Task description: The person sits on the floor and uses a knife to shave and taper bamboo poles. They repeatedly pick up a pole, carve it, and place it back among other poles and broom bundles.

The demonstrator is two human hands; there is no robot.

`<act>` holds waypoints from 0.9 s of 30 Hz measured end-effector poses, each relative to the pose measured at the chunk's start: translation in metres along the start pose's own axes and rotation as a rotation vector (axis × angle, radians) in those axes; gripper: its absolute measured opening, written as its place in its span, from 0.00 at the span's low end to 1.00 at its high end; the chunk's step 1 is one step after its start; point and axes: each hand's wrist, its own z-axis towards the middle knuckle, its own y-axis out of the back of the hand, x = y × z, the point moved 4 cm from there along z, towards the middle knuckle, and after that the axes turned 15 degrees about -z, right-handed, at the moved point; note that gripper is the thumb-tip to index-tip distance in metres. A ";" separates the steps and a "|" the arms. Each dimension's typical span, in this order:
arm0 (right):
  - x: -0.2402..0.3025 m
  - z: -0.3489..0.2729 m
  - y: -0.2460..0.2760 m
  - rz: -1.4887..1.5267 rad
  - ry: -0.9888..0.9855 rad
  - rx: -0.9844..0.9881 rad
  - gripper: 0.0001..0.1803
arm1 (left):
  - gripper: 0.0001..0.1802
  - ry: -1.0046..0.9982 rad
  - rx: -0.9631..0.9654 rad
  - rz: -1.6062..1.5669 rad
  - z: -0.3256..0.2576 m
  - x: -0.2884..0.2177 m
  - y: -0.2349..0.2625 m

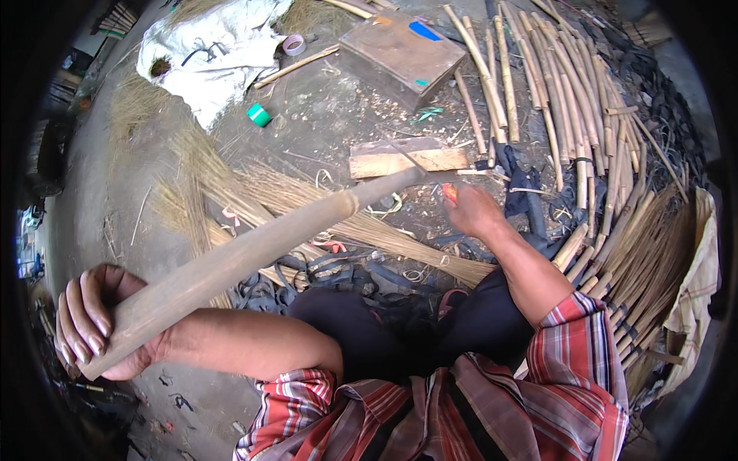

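My left hand (104, 323) is wrapped round the thick near end of a bamboo pole (238, 257), which slants up to the right across my lap. At the pole's far end, my right hand (473, 209) is closed round an orange-handled tool (449, 192). The tool's working part is too blurred to make out against the tip of the pole. Just beyond that tip lies a wooden block (407, 157) on the ground. Below the pole, bundles of thin straw-coloured stalks (392, 238) spread across the floor.
Bamboo poles (565, 92) lie in rows at the right, beside a bundle of brown sticks (653, 246). A brown box (403, 54) stands at the back. A white sack (207, 54), a green tape roll (259, 115) and dark rubber strips (377, 273) lie around me.
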 end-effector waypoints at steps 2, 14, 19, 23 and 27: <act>-0.003 0.006 -0.004 0.000 0.023 0.074 0.26 | 0.13 0.016 -0.033 -0.003 0.001 -0.012 0.001; 0.026 -0.057 0.039 0.234 0.831 -0.461 0.40 | 0.06 0.157 -0.126 -0.184 0.007 0.017 0.013; -0.043 -0.073 0.027 0.194 0.583 -0.663 0.25 | 0.42 0.208 -0.353 0.583 -0.006 0.099 0.028; -0.133 -0.103 -0.025 0.376 0.078 -0.659 0.21 | 0.43 0.342 -0.445 0.611 -0.022 0.166 0.020; -0.211 -0.158 -0.125 0.634 -0.529 -0.634 0.18 | 0.38 0.401 -0.401 0.762 -0.035 0.206 0.027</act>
